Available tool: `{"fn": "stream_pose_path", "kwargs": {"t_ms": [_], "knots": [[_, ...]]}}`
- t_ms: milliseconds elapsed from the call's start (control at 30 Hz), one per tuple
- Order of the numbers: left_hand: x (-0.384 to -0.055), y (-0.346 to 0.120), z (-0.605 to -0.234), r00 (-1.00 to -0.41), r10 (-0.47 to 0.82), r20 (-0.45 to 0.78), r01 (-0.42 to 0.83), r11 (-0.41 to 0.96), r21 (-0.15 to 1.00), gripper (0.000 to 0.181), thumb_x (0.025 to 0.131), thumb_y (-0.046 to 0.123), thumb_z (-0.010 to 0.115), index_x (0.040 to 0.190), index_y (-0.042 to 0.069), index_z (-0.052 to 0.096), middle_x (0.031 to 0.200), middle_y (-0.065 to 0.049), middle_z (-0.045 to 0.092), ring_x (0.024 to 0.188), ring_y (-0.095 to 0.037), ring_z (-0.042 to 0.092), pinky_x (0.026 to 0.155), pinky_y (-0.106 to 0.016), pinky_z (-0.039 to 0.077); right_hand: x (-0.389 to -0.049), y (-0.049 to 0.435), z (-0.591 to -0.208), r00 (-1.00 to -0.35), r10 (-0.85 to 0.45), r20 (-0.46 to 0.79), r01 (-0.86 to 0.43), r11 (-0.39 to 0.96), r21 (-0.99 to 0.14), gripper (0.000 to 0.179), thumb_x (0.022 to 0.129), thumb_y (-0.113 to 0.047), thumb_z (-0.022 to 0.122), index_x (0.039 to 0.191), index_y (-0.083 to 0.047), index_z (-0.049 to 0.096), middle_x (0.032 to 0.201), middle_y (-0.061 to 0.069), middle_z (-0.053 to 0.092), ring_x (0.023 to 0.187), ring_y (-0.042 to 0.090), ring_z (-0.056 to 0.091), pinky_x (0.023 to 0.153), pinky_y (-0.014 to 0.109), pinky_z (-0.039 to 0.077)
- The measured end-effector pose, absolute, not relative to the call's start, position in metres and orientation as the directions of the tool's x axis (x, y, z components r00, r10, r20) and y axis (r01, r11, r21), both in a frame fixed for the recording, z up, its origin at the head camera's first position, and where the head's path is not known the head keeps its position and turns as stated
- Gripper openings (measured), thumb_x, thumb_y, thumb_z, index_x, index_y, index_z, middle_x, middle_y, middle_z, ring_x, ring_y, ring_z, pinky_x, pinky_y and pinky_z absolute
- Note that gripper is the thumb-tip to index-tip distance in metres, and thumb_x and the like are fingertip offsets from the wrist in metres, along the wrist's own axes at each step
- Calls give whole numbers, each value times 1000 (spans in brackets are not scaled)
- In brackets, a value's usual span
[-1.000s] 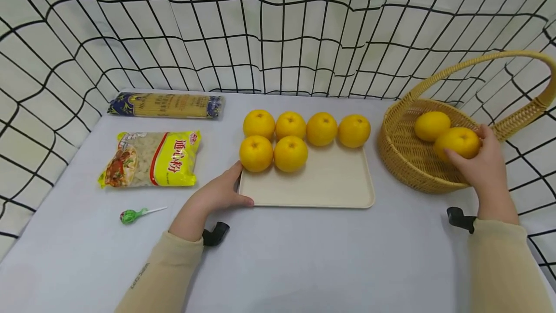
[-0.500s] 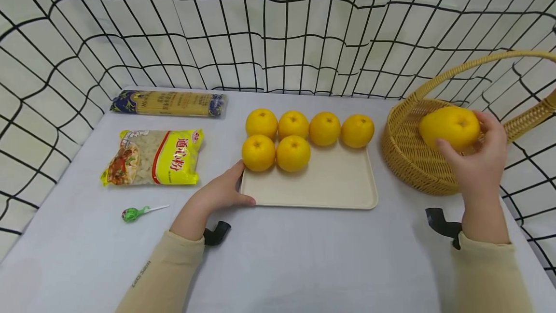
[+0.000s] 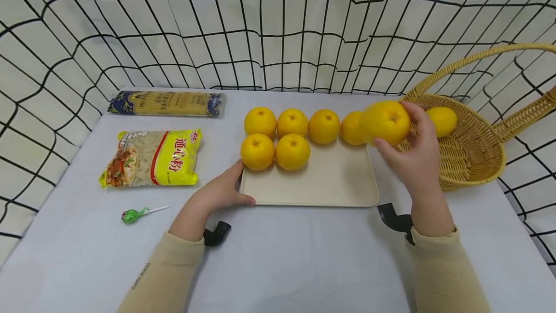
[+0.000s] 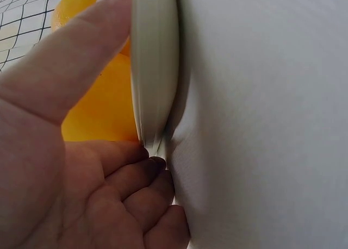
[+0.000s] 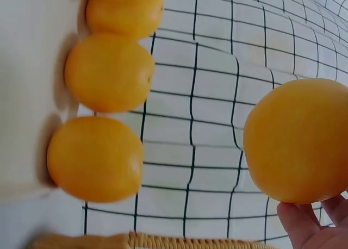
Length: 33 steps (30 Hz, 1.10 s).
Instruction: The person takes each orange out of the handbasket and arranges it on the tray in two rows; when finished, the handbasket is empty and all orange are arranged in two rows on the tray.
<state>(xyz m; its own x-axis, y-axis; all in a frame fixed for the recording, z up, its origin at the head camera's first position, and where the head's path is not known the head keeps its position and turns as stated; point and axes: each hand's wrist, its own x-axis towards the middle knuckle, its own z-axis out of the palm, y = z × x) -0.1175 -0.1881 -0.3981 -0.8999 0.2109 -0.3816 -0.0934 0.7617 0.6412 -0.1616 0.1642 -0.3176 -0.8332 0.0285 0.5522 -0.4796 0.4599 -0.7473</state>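
Observation:
In the head view my right hand (image 3: 417, 151) grips an orange (image 3: 385, 122) between thumb and fingers. It is held up between the tray and the basket, partly covering the orange at the right end of the tray's far row. The right wrist view shows the held orange (image 5: 299, 141) with fingertips at its lower side. My left hand (image 3: 221, 190) holds the left side of the cream tray (image 3: 312, 192), thumb at the front corner. In the left wrist view its fingers (image 4: 147, 200) curl against the tray rim (image 4: 155, 64). Several oranges (image 3: 293, 152) sit on the tray in two rows.
A wicker basket (image 3: 471, 173) with a tall handle stands at the right, one orange (image 3: 442, 120) inside. At the left lie a noodle packet (image 3: 167, 103), a pasta bag (image 3: 152, 158) and a green lollipop (image 3: 132, 215). Black netting (image 3: 282, 37) surrounds the table.
My right hand has lifted an orange out of the basket and carried it left toward the tray's far right corner. The left hand has stayed at the tray.

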Motion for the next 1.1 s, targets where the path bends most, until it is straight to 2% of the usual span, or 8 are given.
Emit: {"fn": "stream_pose_path", "kwargs": {"t_ms": [233, 300, 467, 533, 800, 1000, 1100], "knots": [[-117, -188, -397, -899, 204, -389, -104, 761, 641, 109, 70, 33, 77, 146, 6, 3, 153, -13, 8, 140, -33, 12, 112, -50, 15, -160, 141, -325, -860, -61, 507, -477, 448, -756, 69, 70, -2, 73, 132, -5, 43, 131, 6, 45, 114, 7, 41, 96, 19, 42], [-117, -188, -397, -899, 207, -386, -99, 762, 640, 109, 71, 33, 76, 146, 5, 4, 153, -14, 8, 139, -34, 12, 112, -51, 15, -161, 136, -328, -865, -87, 495, -478, 447, -756, 69, 71, -3, 74, 132, -4, 42, 133, 6, 44, 117, 9, 41, 97, 24, 43], [-117, -188, -396, -901, 215, -378, -91, 757, 647, 109, 70, 33, 77, 146, 4, 4, 153, -14, 9, 139, -34, 12, 112, -51, 15, -165, 127, -338, -897, -125, 424, -431, 461, -775, 69, 72, -11, 74, 133, -6, 42, 135, 6, 43, 121, 18, 41, 99, 46, 41], [-117, -188, -396, -901, 215, -377, -94, 752, 653, 109, 70, 32, 77, 146, 5, 4, 153, -14, 9, 139, -34, 12, 112, -51, 15, -168, 124, -343, -912, -135, 388, -404, 459, -791, 68, 73, -13, 74, 132, -7, 42, 134, 7, 44, 121, 21, 41, 98, 48, 41], [-117, -188, -396, -899, 216, -380, -92, 756, 647, 110, 70, 34, 77, 146, 5, 4, 153, -14, 9, 139, -34, 12, 112, -51, 15, -176, 113, -363, -953, -194, 233, -299, 482, -824, 71, 75, -17, 73, 134, -4, 35, 134, 14, 39, 118, 25, 41, 99, 47, 40], [-117, -188, -398, -902, 215, -375, -88, 757, 647, 110, 70, 34, 77, 146, 5, 4, 153, -13, 9, 140, -33, 12, 112, -50, 15, -180, 110, -373, -955, -232, 183, -284, 548, -787, 74, 77, -21, 70, 138, -2, 31, 137, 18, 33, 117, 28, 38, 95, 46, 42], [-117, -188, -398, -901, 212, -378, -92, 758, 646, 110, 69, 34, 77, 146, 5, 4, 153, -14, 9, 139, -33, 12, 112, -51, 15, -183, 109, -377, -958, -244, 151, -269, 577, -771, 73, 78, -23, 69, 137, -2, 32, 138, 18, 33, 119, 29, 37, 97, 47, 40]]}}
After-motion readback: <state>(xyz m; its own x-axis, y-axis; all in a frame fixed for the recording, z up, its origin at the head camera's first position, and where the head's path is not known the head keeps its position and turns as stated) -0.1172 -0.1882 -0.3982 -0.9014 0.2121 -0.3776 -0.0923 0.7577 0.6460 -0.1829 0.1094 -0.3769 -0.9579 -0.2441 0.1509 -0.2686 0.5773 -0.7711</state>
